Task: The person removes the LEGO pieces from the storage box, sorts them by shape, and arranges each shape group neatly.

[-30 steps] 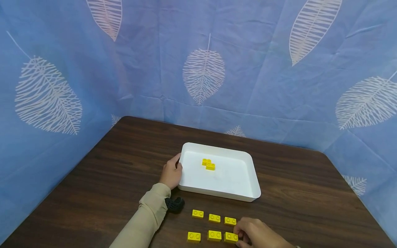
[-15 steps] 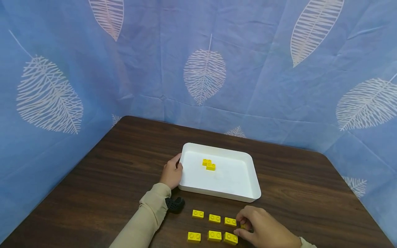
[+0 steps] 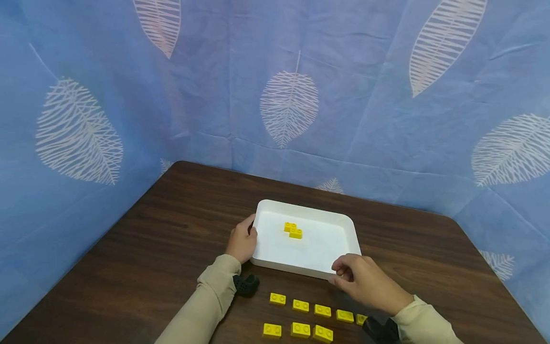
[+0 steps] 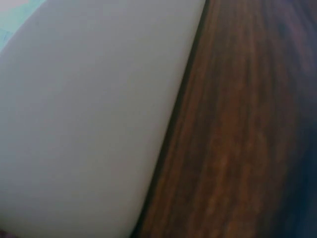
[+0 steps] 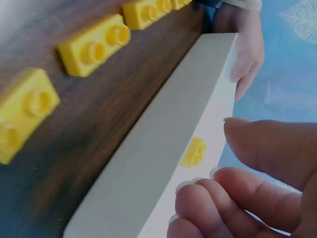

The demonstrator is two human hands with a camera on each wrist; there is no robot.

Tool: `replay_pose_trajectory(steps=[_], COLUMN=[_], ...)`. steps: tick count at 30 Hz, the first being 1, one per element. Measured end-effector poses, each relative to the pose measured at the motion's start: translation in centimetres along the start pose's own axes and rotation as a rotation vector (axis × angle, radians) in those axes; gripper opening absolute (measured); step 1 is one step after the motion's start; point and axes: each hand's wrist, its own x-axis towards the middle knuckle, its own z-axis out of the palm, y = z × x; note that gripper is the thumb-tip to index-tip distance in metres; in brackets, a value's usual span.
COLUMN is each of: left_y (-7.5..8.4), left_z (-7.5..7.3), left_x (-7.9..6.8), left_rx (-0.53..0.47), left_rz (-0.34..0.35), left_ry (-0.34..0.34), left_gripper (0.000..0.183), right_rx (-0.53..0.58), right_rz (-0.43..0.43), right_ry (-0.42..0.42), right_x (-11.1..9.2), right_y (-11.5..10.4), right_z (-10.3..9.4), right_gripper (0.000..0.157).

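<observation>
A shallow white tray (image 3: 305, 253) lies on the dark wood table with two yellow toy bricks (image 3: 295, 233) inside, one against the other. My left hand (image 3: 242, 241) holds the tray's left side, thumb at the rim. My right hand (image 3: 365, 279) is over the tray's front right corner. In the right wrist view its thumb (image 5: 262, 144) and bent fingers stand apart with nothing between them. Nearer me lie two rows of yellow two-stud bricks (image 3: 301, 306), the far row running right toward my right wrist. The left wrist view shows the tray's outer wall (image 4: 94, 114) up close.
The brown table (image 3: 185, 205) reaches back to a blue curtain (image 3: 206, 95) with white leaf prints. A black wrist strap (image 3: 246, 285) sits on my left sleeve, and another dark wrist device (image 3: 380, 329) is by my right sleeve, overlapping the end of the far row.
My right hand has moved from the bricks' right end forward to the tray's front right corner, uncovering bricks there. The nearest-row right brick has turned slightly. My left hand stays on the tray.
</observation>
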Motion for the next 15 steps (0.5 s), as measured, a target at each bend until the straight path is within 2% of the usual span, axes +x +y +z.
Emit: replay_pose_trajectory(steps=[10,15], left_y=[0.0,0.1], left_z=[-0.2,-0.2], left_x=[-0.1,-0.1], left_rx=[0.001,0.004], left_rz=[-0.002,0.004], left_ry=[0.010,0.004], left_gripper=[0.045,0.044], right_rx=[-0.104,-0.118], right_rz=[-0.024,-0.023], right_ry=[0.040,0.042], right_x=[3.5,4.9], right_y=[-0.3,-0.7], right_z=[-0.2,-0.2], right_gripper=[0.016,0.017])
